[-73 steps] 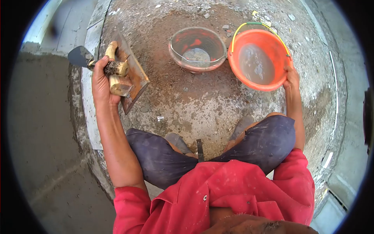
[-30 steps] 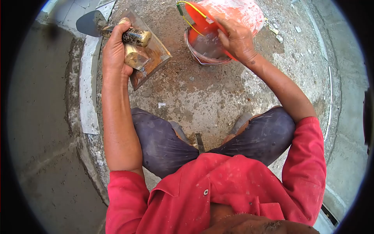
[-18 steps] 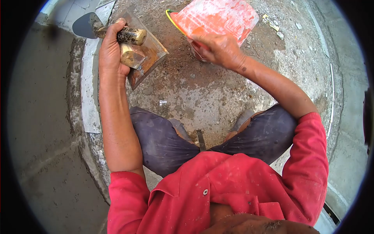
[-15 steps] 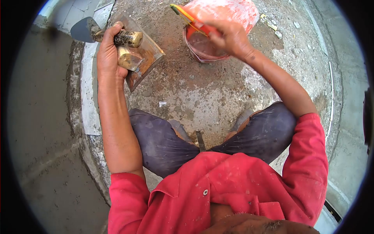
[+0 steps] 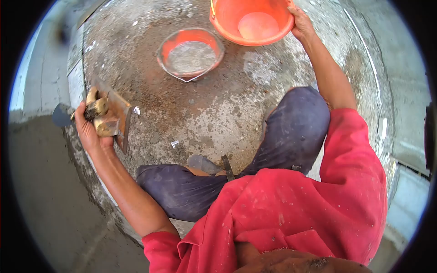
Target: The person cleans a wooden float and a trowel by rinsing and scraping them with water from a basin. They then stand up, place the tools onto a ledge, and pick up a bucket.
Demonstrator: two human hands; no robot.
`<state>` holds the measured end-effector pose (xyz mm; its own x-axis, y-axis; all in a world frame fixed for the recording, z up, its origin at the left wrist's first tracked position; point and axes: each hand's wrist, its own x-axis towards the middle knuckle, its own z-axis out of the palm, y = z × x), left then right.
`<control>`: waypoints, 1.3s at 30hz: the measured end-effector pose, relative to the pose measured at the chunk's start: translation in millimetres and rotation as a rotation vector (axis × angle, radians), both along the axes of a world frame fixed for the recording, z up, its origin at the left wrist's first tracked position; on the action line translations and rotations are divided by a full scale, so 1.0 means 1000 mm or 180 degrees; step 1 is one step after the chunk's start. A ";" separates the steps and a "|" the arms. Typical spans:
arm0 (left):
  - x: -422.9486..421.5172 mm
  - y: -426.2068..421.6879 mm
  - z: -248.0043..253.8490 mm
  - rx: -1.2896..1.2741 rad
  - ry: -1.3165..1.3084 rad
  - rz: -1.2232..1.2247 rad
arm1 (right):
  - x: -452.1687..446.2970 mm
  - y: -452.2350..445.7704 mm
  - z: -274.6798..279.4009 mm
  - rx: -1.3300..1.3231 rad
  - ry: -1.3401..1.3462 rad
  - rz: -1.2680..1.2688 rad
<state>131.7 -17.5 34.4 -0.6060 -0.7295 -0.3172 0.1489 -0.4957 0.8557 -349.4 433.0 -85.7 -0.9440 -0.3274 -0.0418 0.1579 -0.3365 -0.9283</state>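
My left hand [image 5: 89, 133] is closed around two tools together. One is a plastering trowel [image 5: 124, 119] with a flat rectangular plate and a chunky wooden handle. The other is a small pointing trowel [image 5: 63, 115], its dark rounded blade sticking out to the left. At the top, my right hand [image 5: 301, 25] grips the rim of an orange bucket [image 5: 222, 25], tilted so its inside faces me; a pale residue coats its bottom. Left of it a second orange bucket [image 5: 192, 35] stands on the ground, holding a wet grey mix [image 5: 191, 56], its wire handle lowered at the front.
Rough, stained concrete ground [image 5: 218, 118] lies ahead of my bent knees [image 5: 291, 132]. A freshly rendered grey wall [image 5: 50, 182] runs along the left, and another wall [image 5: 412, 113] rises on the right. A small white scrap [image 5: 175, 144] lies near my foot.
The orange bucket in my right hand has moved away from the lower bucket, up and right, and turned its opening towards me. My left hand has moved left and down with both trowels.
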 end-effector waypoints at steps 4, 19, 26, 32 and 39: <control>-0.003 0.005 0.002 -0.0083 -0.0136 0.0148 | 0.025 0.078 -0.053 0.0126 -0.0193 -0.0225; -0.003 -0.002 -0.005 0.0238 -0.0194 0.0019 | 0.190 0.357 -0.168 0.5749 -0.0477 -0.1795; -0.022 0.014 -0.004 0.0148 -0.0188 -0.0101 | 0.153 0.349 -0.180 0.2511 -0.1831 -0.2402; -0.031 0.000 -0.009 0.0481 -0.0093 -0.0096 | 0.096 0.318 -0.077 0.4020 0.1477 -0.3122; -0.071 0.021 -0.015 0.0158 -0.0153 0.0445 | 0.088 0.131 0.042 0.4348 0.2470 -0.1370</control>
<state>60.4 3.1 19.0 -0.4829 -0.7883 -0.3812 0.1789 -0.5150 0.8383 -261.9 564.0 -43.9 -0.8824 -0.1690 0.4391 -0.3465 0.8647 -0.3636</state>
